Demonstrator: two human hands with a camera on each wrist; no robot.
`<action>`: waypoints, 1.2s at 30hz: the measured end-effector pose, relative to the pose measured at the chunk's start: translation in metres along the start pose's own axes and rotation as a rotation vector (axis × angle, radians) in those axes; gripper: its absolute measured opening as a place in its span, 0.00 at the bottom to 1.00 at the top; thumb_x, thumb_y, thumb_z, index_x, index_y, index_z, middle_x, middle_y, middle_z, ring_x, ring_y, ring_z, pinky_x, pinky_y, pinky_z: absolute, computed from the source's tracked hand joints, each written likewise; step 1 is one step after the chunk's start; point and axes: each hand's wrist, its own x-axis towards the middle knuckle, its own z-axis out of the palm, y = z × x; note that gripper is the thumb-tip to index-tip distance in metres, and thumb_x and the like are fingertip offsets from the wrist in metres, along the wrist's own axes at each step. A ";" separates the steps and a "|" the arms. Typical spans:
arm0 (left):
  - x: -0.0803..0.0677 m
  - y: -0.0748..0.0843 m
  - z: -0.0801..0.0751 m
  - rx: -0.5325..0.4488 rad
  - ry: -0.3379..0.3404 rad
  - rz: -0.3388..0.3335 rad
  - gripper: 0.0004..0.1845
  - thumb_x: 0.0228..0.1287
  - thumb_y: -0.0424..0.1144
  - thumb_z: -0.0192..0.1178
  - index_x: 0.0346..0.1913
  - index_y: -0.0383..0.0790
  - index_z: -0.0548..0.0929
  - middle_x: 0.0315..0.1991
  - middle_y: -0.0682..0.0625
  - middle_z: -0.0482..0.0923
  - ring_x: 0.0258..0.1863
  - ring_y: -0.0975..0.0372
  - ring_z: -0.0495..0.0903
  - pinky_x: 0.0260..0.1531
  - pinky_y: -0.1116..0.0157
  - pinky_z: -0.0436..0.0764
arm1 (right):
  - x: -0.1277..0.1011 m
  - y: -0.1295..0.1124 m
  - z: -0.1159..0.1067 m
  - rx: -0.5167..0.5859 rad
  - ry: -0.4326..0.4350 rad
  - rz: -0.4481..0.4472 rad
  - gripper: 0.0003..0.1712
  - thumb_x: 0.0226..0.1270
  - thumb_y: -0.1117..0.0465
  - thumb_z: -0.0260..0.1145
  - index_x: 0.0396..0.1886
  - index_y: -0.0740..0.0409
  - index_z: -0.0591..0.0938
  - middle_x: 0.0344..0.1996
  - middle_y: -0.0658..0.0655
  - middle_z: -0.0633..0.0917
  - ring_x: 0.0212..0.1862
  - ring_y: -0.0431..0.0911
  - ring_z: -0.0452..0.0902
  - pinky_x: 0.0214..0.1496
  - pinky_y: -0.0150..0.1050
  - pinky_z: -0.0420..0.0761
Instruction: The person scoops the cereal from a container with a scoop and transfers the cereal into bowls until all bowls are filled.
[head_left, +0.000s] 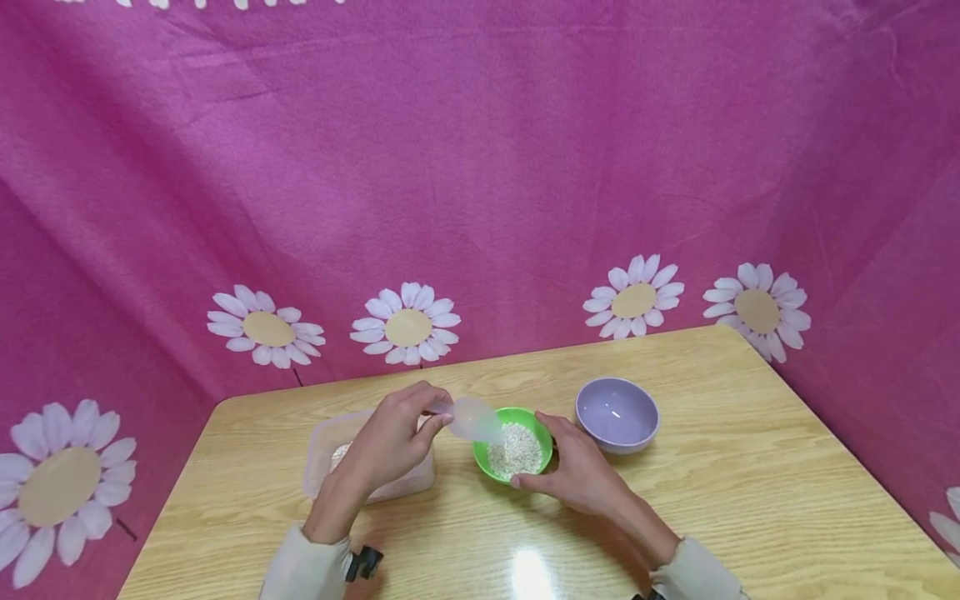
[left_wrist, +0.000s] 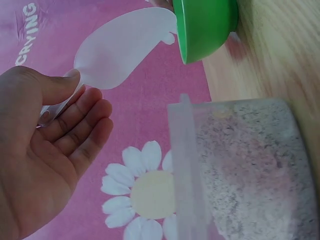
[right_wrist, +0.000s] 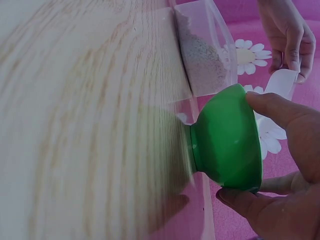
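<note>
At the near left, the translucent container (head_left: 420, 477) could have been brushed and pushed, it was judged, because the arm of the left hand (head_left: 393, 437) was stretched above it. Beside it to the right, the green bowl (right_wrist: 227, 140) was gripped at its right side by the right hand (head_left: 581, 475), with the thumb on the near edge. If this grip were made uneven, the bowl could be tipped on its narrow foot, and the pale oat-like flakes (head_left: 517, 454) could be spilled on the wooden tabletop (head_left: 465, 542). The handle of the scoop (head_left: 474, 419) was pinched by the left hand, between thumb and forefinger, and its tip was held at the bowl's left rim. If it were tilted too early, flakes could be dropped outside; the rim could also be knocked.

The bowl was bright green and glossy, seemingly upright, with the flakes gathered inside. The scoop was whitish, half clear and rounded; whether flakes were left in it could not be told. To the far right, a purple bowl (head_left: 615, 412) was placed, apart from the green one.
</note>
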 end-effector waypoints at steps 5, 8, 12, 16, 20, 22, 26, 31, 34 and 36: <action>-0.009 -0.007 0.002 -0.023 0.040 -0.031 0.07 0.73 0.33 0.69 0.51 0.39 0.87 0.45 0.51 0.87 0.46 0.61 0.89 0.44 0.62 0.87 | 0.000 -0.002 0.001 0.003 -0.005 0.001 0.62 0.51 0.45 0.88 0.80 0.67 0.68 0.73 0.67 0.78 0.75 0.62 0.74 0.78 0.60 0.73; -0.015 -0.012 0.004 -0.037 0.073 -0.022 0.07 0.72 0.32 0.69 0.50 0.38 0.87 0.44 0.50 0.87 0.45 0.61 0.89 0.43 0.64 0.85 | 0.000 -0.002 0.003 0.004 -0.004 0.002 0.62 0.51 0.45 0.88 0.80 0.67 0.69 0.73 0.67 0.78 0.75 0.62 0.73 0.78 0.61 0.72; -0.023 -0.018 0.008 -0.038 0.120 -0.018 0.07 0.71 0.31 0.70 0.49 0.37 0.87 0.42 0.50 0.87 0.42 0.61 0.88 0.41 0.63 0.85 | 0.000 -0.002 0.004 0.006 0.002 -0.007 0.62 0.51 0.45 0.88 0.79 0.68 0.69 0.73 0.67 0.78 0.75 0.62 0.74 0.78 0.61 0.73; -0.029 -0.023 0.010 -0.032 0.150 -0.038 0.08 0.70 0.31 0.71 0.49 0.38 0.87 0.41 0.50 0.87 0.42 0.61 0.89 0.44 0.60 0.88 | 0.000 -0.004 0.003 0.012 -0.001 0.001 0.62 0.52 0.45 0.88 0.80 0.67 0.69 0.74 0.66 0.77 0.75 0.62 0.73 0.78 0.60 0.72; -0.035 -0.026 0.008 -0.029 0.169 -0.075 0.09 0.69 0.31 0.71 0.50 0.40 0.87 0.42 0.52 0.88 0.44 0.60 0.90 0.45 0.56 0.88 | 0.000 -0.004 0.002 0.006 -0.006 0.013 0.62 0.52 0.44 0.88 0.80 0.66 0.68 0.75 0.66 0.76 0.76 0.63 0.72 0.78 0.61 0.72; -0.038 -0.028 0.006 -0.027 0.183 -0.089 0.10 0.69 0.30 0.72 0.51 0.41 0.87 0.43 0.52 0.89 0.45 0.60 0.90 0.45 0.56 0.88 | 0.000 -0.004 0.002 -0.001 -0.006 0.014 0.62 0.52 0.44 0.88 0.80 0.66 0.68 0.76 0.66 0.75 0.77 0.63 0.71 0.79 0.62 0.71; -0.043 -0.033 0.000 -0.024 0.229 -0.077 0.11 0.67 0.28 0.72 0.50 0.40 0.88 0.43 0.51 0.89 0.43 0.59 0.90 0.41 0.59 0.88 | 0.000 -0.007 0.000 -0.024 0.012 -0.008 0.62 0.53 0.43 0.87 0.80 0.66 0.68 0.77 0.66 0.74 0.78 0.63 0.69 0.79 0.62 0.70; -0.052 -0.043 -0.008 -0.014 0.300 -0.069 0.10 0.66 0.26 0.72 0.48 0.38 0.88 0.41 0.50 0.90 0.42 0.61 0.90 0.39 0.62 0.87 | 0.001 -0.016 0.000 -0.051 0.060 -0.070 0.59 0.56 0.45 0.86 0.80 0.66 0.68 0.78 0.65 0.73 0.79 0.63 0.69 0.80 0.61 0.69; -0.059 -0.048 -0.015 -0.015 0.332 -0.108 0.09 0.67 0.26 0.72 0.48 0.38 0.88 0.42 0.50 0.90 0.43 0.64 0.89 0.44 0.58 0.89 | 0.002 -0.023 0.002 -0.047 0.084 -0.101 0.57 0.56 0.47 0.86 0.79 0.65 0.69 0.78 0.64 0.73 0.79 0.62 0.69 0.81 0.61 0.69; -0.065 -0.051 -0.019 -0.014 0.351 -0.135 0.08 0.68 0.27 0.71 0.47 0.38 0.88 0.42 0.50 0.90 0.44 0.66 0.88 0.46 0.61 0.89 | 0.002 -0.029 0.003 -0.043 0.089 -0.112 0.57 0.56 0.47 0.86 0.79 0.64 0.70 0.78 0.63 0.73 0.79 0.62 0.69 0.80 0.62 0.69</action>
